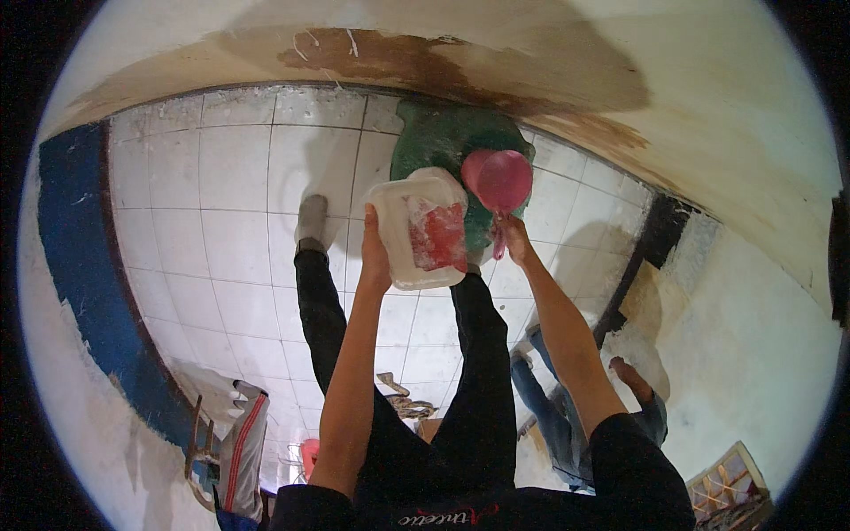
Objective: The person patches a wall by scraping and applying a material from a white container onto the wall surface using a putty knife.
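My left hand [374, 252] grips the left side of a white plastic tub [396, 265]. In the tub lies a flat red piece [440, 237] dusted with white powder; its kind I cannot tell. To its right, my right hand [511, 234] is closed round the handle of a pink dipper [506, 181]. The dipper is held up beside the tub, apart from it, and I cannot see what it contains. Below both lies a green sheet [425, 133] on the floor. A pale round shape [436, 177] shows behind the tub's far edge, partly hidden.
White floor tiles [235, 168] stretch around my feet. A wall with a brown damp patch [381, 55] rises ahead. Another person in jeans [553, 425] is at the lower right. A folded item with a red stripe [248, 451] stands at the lower left, near a blue wall band [80, 239].
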Demonstrator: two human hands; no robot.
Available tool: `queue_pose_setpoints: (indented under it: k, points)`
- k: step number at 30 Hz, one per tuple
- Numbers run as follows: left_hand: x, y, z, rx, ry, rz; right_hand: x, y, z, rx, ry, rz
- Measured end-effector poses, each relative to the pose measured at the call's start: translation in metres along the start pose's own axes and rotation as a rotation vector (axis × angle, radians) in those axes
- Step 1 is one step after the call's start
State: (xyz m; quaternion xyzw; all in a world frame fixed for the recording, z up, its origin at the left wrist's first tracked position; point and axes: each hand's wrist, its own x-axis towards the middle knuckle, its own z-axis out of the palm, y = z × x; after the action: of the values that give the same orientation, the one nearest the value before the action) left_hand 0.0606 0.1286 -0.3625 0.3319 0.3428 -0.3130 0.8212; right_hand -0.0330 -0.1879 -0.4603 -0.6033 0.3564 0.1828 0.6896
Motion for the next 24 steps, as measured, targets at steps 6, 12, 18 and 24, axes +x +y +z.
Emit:
queue_pose_setpoints:
  k: [6, 12, 18, 24]
  points:
    - [0.048, -0.010, -0.004, 0.045, -0.143, 0.085, -0.008, -0.001, 0.038, -0.016, 0.224, -0.087]
    - [0.063, -0.016, -0.003, 0.140, -0.062, 0.147, -0.073, -0.030, 0.071, -0.012, 0.406, -0.226]
    - [0.076, -0.035, 0.009, 0.120, -0.057, 0.170, -0.148, -0.074, 0.087, -0.104, 0.532, -0.202]
    - [0.076, -0.041, 0.016, 0.135, -0.036, 0.198, -0.169, -0.079, 0.103, -0.231, 0.619, -0.271]
